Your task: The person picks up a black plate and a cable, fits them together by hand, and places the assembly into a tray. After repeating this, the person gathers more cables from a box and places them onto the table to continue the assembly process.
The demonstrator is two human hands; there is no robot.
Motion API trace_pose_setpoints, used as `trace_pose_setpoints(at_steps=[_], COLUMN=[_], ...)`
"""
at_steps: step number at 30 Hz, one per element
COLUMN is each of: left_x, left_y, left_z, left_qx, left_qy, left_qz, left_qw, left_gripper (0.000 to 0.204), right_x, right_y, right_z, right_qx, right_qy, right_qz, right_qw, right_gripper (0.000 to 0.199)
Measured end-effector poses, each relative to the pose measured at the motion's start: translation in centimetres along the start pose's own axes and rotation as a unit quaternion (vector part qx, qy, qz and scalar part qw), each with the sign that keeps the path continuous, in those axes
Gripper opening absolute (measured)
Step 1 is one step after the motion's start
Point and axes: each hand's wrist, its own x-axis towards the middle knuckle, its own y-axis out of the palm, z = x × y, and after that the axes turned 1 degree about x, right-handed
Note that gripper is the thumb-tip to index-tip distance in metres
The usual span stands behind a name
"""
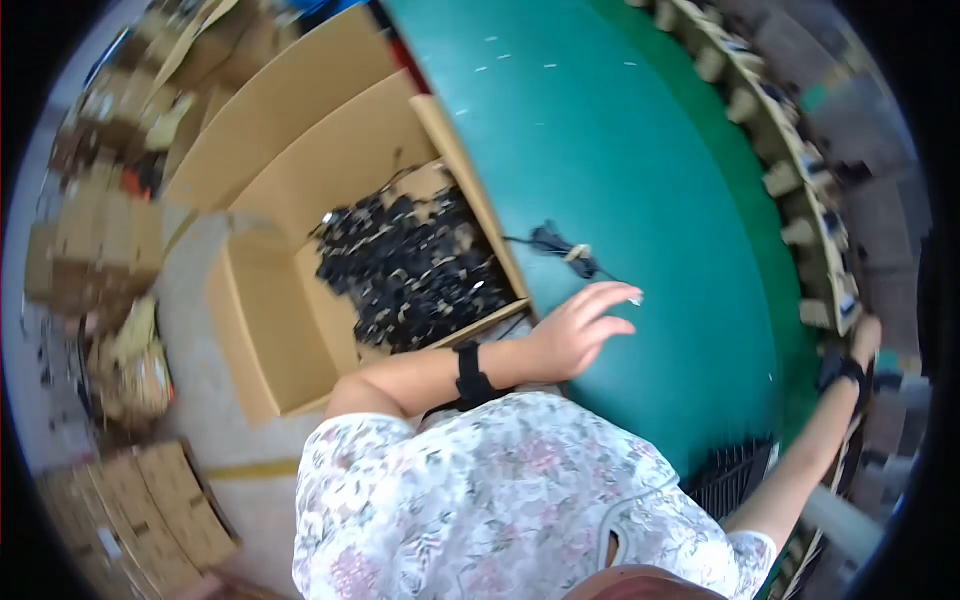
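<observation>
My left hand (580,332) hovers over the green tabletop (640,170), fingers stretched forward and thumb apart. A small pale glint shows at its fingertips; I cannot make out what it is. Just beyond them lies a black cable (562,250), coiled and tied in the middle with a light band, one end reaching toward my fingers. My right hand (867,338) is stretched far to the right, beside a long row of beige bins (815,312). Its fingers are small and blurred there. Both wrists wear black bands.
A big open cardboard box (265,320) with many black cables (415,270) stands left of the table. Stacked cartons (140,510) and more boxes (105,235) sit on the floor farther left. A black ribbed rack (735,480) is close to my right arm.
</observation>
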Motion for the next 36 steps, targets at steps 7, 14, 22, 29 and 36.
trace_pose_setpoints(at_steps=[7, 14, 22, 29, 36], left_x=[-6.1, -24.2, -24.3, -26.2, -31.8], left_y=[-11.1, -17.5, -18.4, -15.6, -13.7], left_z=[5.5, 18.6, 20.4, 19.8, 21.9], left_qx=[0.173, 0.339, 0.209, 0.118, -0.077], left_qy=[-0.072, -0.696, -0.773, -0.803, -0.737], left_qz=[-0.134, -0.217, -0.011, -0.113, -0.195], left_qw=[0.973, 0.595, 0.599, 0.573, 0.643], left_gripper=[0.027, 0.062, 0.085, 0.114, 0.113], right_x=[-1.5, -3.6, -11.5, -15.8, -16.5], right_y=[-4.5, -4.8, -18.4, -21.1, -20.6], right_z=[3.2, 1.1, 23.5, 34.9, 36.6], right_qx=[-0.121, -0.146, 0.192, 0.456, 0.458], right_qy=[-0.182, -0.147, -0.116, -0.153, -0.174], right_qz=[0.042, -0.075, -0.224, -0.096, -0.08], right_qw=[0.975, 0.975, 0.948, 0.871, 0.868], right_gripper=[0.031, 0.029, 0.022, 0.015, 0.014])
